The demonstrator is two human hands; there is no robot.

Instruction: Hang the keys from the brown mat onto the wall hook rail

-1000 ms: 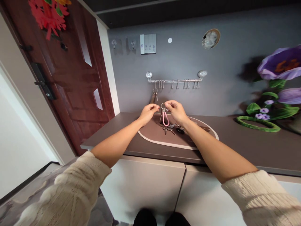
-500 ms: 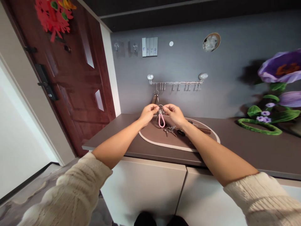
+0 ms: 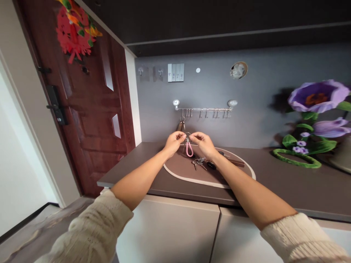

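Between my two hands hangs a key ring with a pink strap loop (image 3: 189,149), held up above the mat. My left hand (image 3: 174,142) pinches the metal ring from the left, and my right hand (image 3: 203,143) pinches it from the right. Loose keys (image 3: 199,162) lie on the brown mat (image 3: 189,173) below, beside a black key fob (image 3: 211,165). Behind my hands, another key ring with keys (image 3: 182,120) hangs from the left end of a clear hook rail (image 3: 205,109). My fingertips hide part of the ring.
A brown holder strip (image 3: 236,163) lies at the mat's right. Purple fabric flowers (image 3: 318,96) with a green looped base (image 3: 297,160) stand on the right of the counter (image 3: 274,182). A dark shelf (image 3: 219,25) overhangs the back. At left is a red-brown door (image 3: 95,146).
The whole scene sits lower in the picture, as the head view has tilted up. Both hands keep their pinch on the key ring, with little visible movement.
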